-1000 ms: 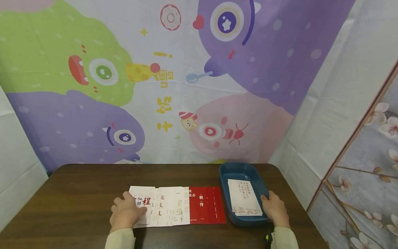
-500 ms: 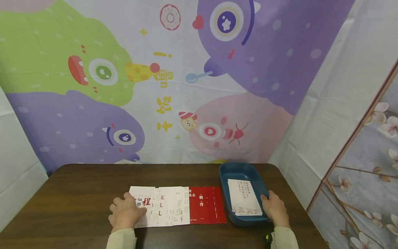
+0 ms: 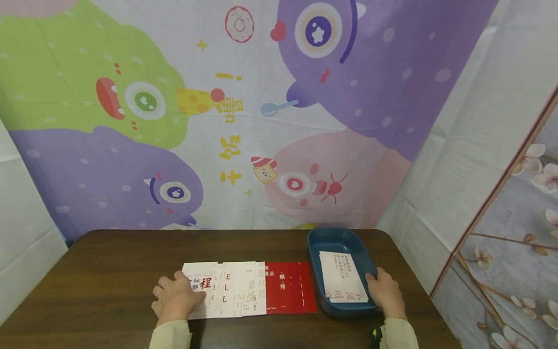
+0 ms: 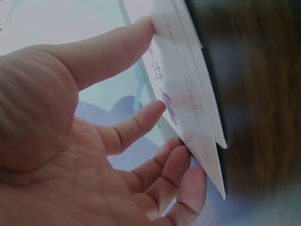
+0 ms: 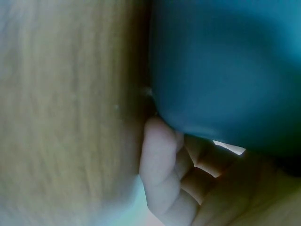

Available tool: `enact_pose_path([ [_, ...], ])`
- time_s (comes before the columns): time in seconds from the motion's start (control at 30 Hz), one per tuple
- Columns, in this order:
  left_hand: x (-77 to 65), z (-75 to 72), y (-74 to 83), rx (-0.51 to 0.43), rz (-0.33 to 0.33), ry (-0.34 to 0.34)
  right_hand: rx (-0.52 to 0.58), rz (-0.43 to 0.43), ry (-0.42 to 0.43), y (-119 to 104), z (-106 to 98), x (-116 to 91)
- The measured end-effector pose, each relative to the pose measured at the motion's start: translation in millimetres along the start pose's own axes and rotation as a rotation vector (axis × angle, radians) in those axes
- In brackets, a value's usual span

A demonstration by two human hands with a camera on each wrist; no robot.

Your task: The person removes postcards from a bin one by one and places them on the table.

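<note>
White cards with printed writing lie overlapping in a row on the table, continuing into red cards on the right. My left hand is over the row's left end. In the left wrist view, thumb and index fingertips touch the face of the white card, and the other fingers are at its edge. My right hand grips the right wall of a blue tray. White printed cards lie inside that tray. The right wrist view shows curled fingers against the tray's outside.
The dark wooden table has rounded back corners. A cloth with cartoon monsters hangs behind it, and white cloth hangs at the right. The tray stands just right of the red cards.
The left end of the white cards has shifted very slightly, with the left hand on it. The right hand and the tray stay in place.
</note>
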State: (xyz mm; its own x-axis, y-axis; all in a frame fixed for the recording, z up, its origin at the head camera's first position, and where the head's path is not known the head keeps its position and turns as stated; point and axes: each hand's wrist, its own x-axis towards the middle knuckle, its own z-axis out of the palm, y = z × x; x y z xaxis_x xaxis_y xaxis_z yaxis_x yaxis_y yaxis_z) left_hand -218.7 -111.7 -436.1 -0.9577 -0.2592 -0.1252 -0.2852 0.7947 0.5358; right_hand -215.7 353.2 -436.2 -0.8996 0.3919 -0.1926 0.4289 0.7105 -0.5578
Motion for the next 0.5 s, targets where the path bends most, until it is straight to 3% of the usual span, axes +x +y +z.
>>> enact_pose_path([
  [0.33, -2.5, -4.5, 4.3, 0.024, 0.013, -0.017, 0.006, -0.011, -0.007, -1, -1, 0],
  [0.4, -7.1, -3.0, 12.4, 0.034, 0.064, 0.041, 0.009, -0.01, -0.003, -1, -1, -1],
  [0.5, -20.0, 4.9, 41.4, 0.032, 0.222, 0.199, 0.01, 0.0, -0.007, 1, -1, -1],
])
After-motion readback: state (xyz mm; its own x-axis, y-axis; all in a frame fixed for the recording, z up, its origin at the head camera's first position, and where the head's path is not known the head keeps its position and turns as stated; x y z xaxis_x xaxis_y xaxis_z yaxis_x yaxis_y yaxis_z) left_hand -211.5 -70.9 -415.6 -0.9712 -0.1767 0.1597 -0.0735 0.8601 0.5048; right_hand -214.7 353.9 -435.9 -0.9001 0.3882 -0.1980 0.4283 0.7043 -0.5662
